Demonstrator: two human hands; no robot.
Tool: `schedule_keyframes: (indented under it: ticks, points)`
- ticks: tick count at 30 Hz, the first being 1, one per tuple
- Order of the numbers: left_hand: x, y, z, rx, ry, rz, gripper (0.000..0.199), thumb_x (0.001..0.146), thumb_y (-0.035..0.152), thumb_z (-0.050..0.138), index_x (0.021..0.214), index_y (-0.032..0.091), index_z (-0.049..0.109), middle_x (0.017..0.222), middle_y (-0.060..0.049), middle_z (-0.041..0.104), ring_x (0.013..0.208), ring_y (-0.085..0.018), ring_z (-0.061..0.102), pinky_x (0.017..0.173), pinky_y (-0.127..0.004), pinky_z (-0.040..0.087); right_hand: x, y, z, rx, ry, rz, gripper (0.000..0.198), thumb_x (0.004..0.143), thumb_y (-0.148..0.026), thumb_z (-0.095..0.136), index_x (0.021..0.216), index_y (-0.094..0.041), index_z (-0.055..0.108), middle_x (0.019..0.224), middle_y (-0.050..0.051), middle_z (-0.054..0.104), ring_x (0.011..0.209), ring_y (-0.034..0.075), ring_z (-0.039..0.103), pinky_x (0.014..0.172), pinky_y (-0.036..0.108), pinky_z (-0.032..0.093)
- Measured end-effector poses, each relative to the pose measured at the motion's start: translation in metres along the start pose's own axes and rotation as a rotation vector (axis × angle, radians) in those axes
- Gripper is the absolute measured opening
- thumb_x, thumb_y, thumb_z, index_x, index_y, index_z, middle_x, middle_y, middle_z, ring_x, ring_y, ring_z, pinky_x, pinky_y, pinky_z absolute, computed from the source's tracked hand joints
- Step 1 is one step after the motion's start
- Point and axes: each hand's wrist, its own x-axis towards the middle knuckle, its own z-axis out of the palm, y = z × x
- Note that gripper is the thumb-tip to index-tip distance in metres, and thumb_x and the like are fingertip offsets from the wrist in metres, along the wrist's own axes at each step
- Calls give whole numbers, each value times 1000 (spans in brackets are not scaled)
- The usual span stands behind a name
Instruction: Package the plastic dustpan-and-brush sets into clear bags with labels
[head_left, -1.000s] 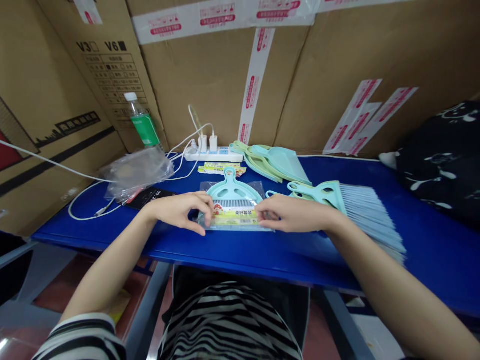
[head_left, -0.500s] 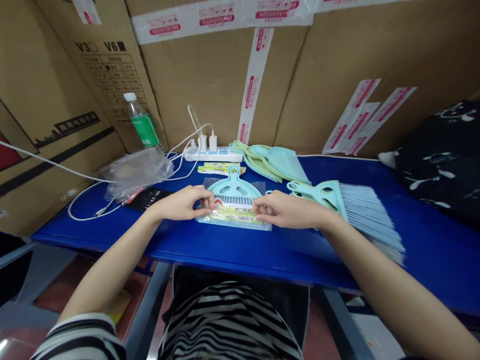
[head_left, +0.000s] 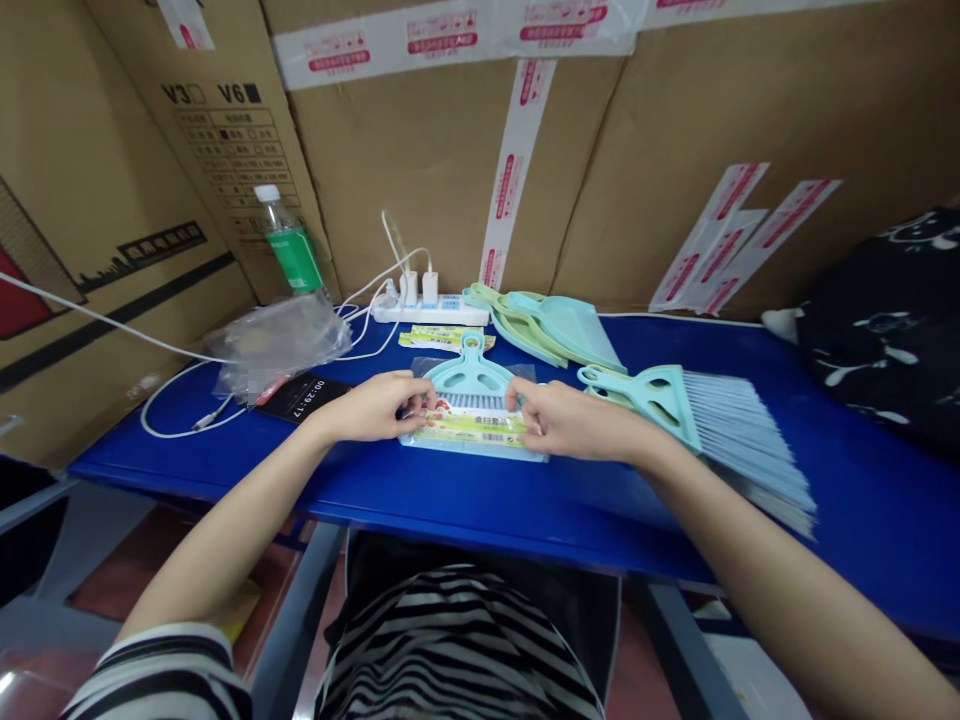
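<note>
A light-blue dustpan (head_left: 471,374) lies on the table in front of me, handle pointing away. A small brush with grey-blue bristles (head_left: 472,400) rests across it. Clear plastic (head_left: 525,371) shows around the set. Over its near part lies a yellow-and-white printed label (head_left: 472,424); I cannot tell whether it is under or over the plastic. My left hand (head_left: 381,406) is closed at the label's left end, fingers curled. My right hand (head_left: 571,418) pinches at its right end. The fingertips are partly hidden.
To the right lie brushes with long bristles (head_left: 739,425). Behind are stacked dustpans (head_left: 574,325), spare yellow labels (head_left: 442,338) and a power strip (head_left: 431,310). At left are clear bags (head_left: 281,330), a phone (head_left: 304,397), cables and a bottle (head_left: 292,255). Cardboard walls (head_left: 420,150) enclose the back.
Both hands stay at the label's ends, with the right fingers slightly shifted. The label looks flatter and shows more of its print. The whole view has shifted a little.
</note>
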Motion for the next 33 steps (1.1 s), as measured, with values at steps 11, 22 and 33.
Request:
schedule_keyframes:
  ticks: [11, 22, 33]
  points:
    - [1, 3, -2, 4, 12, 102, 20, 76, 9, 47, 89, 18, 60, 86, -2, 56, 84, -16, 50, 79, -29, 40, 0, -3, 6, -69, 67, 68, 29, 69, -6, 51, 93, -20, 46, 61, -3, 54, 65, 18, 52, 57, 26, 30]
    - [2, 3, 5, 75, -79, 193, 48, 78, -2, 42, 113, 23, 63, 97, -2, 60, 90, -15, 53, 82, -28, 34, 0, -6, 6, -85, 70, 127, 26, 69, -6, 52, 92, -19, 50, 63, -2, 54, 67, 18, 52, 56, 25, 29]
    - [3, 9, 4, 251, -144, 209, 61, 77, -3, 40, 125, 30, 57, 83, 0, 52, 80, -15, 48, 72, -27, 31, 5, -8, 12, -340, 121, -108, 36, 80, -4, 41, 108, -16, 61, 80, 8, 66, 68, 18, 55, 54, 28, 24]
